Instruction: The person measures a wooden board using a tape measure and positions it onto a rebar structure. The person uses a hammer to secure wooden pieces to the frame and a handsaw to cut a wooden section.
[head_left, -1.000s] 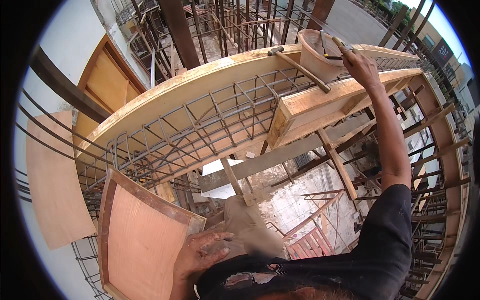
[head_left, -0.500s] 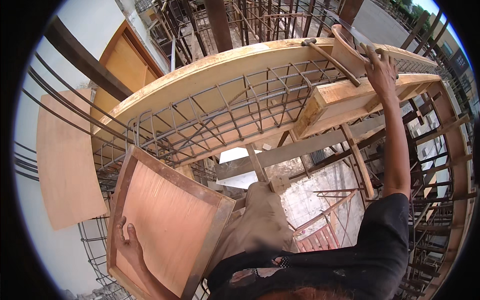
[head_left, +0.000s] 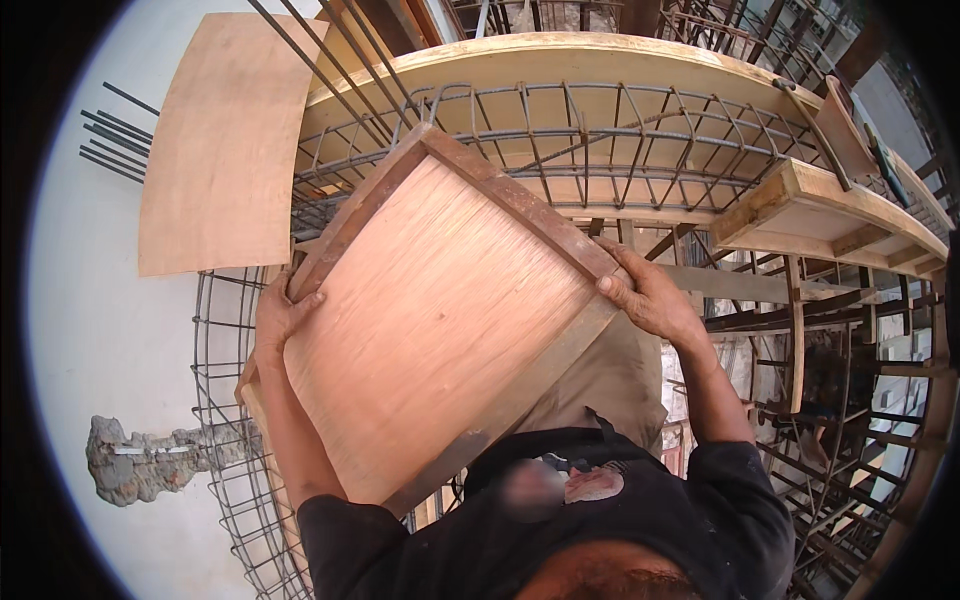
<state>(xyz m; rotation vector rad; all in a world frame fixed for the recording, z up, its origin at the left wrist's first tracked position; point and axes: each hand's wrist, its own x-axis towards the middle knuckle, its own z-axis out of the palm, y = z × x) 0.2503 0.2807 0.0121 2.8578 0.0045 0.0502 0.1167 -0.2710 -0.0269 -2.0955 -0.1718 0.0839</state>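
A plywood panel (head_left: 430, 330) framed with darker wooden battens lies tilted in front of my body, one corner pointing away from me. My left hand (head_left: 284, 312) grips its left batten, thumb over the inner edge. At the right corner my right hand (head_left: 645, 290) is closed round the frame, thumb on top and fingers over the outer side. Beyond the panel runs a rebar cage (head_left: 600, 135) between wooden form boards. A hammer (head_left: 815, 135) and a curved piece of wood or plastic (head_left: 845, 130) rest on the formwork at the far right.
A loose plywood sheet (head_left: 225, 150) leans by the white wall (head_left: 95, 330) at left, with rebar ends jutting past it. Another rebar cage (head_left: 225, 400) runs down the left side. Timber props and beams (head_left: 795, 330) crowd the lower level at right.
My right hand has come off the curved piece at the far right and now holds the panel's corner. My left hand has moved onto the left batten. My view has swung left.
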